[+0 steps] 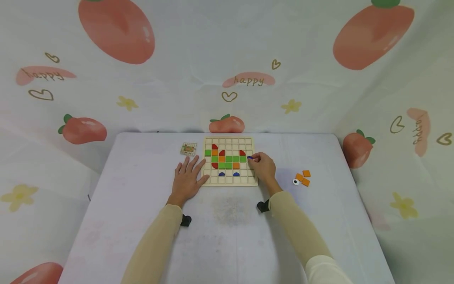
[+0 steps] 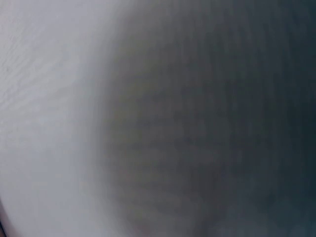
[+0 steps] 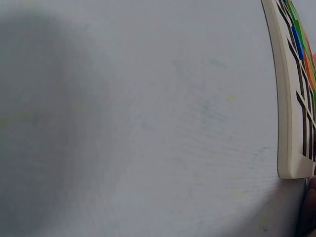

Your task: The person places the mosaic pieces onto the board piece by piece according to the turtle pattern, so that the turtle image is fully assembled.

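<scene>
A pale wooden grid board (image 1: 209,180) lies on the table with green, orange, red and blue pieces set in its squares. My left hand (image 1: 186,179) rests flat with spread fingers at the board's left edge, its thumb and fingertips touching the frame. At the right edge, my right hand (image 1: 264,165) pinches a small blue piece (image 1: 250,157) between thumb and fingertips, over the board's right-hand column. Two blue half-round pieces (image 1: 222,174) sit in a lower row. In the right wrist view only the board's corner (image 3: 286,143) shows; the left wrist view is mostly blurred sleeve.
Several orange square tiles (image 1: 306,173) and a white round eye piece (image 1: 296,182) lie on the table right of the board. A small picture card (image 1: 188,148) lies at the board's upper left. A fabric backdrop with fruit prints rises behind the table (image 1: 230,244).
</scene>
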The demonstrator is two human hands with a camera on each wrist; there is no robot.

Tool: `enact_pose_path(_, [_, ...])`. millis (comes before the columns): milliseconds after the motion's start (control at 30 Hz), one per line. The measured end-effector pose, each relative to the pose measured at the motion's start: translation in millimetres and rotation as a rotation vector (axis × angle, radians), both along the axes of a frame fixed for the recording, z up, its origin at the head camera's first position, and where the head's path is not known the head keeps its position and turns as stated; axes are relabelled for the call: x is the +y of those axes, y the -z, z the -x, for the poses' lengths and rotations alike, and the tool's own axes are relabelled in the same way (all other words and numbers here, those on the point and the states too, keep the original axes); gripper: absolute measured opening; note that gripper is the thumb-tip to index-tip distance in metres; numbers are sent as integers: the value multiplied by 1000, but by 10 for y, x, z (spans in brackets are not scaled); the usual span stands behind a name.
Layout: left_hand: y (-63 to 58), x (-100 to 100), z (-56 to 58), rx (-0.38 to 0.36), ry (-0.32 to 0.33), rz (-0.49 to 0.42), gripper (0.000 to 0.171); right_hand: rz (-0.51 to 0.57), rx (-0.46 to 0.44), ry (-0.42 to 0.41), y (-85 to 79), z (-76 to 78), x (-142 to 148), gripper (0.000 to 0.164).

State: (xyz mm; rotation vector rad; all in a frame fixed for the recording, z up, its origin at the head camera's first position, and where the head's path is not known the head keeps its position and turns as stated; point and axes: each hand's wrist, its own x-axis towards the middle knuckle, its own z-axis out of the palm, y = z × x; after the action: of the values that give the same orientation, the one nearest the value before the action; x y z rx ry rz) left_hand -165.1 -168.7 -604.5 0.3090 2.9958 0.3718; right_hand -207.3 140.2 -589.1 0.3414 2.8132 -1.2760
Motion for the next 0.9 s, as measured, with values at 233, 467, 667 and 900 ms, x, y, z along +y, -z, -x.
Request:
enact_pose_path(233, [-3, -5, -2, 26, 7, -14, 71, 26, -41, 10, 16, 13, 22, 24])
enact_pose_path(467, [-14, -1, 2, 24, 15, -18, 71, -18, -3, -1, 43, 0, 30, 21])
enact_pose_path(667, [-42, 15, 13, 9, 15, -9, 72, -7, 31, -7, 26, -21, 32, 20])
enact_pose_path(900, [-17, 19, 5, 0, 5, -14, 72, 64, -17, -65, -34, -15, 113, 32])
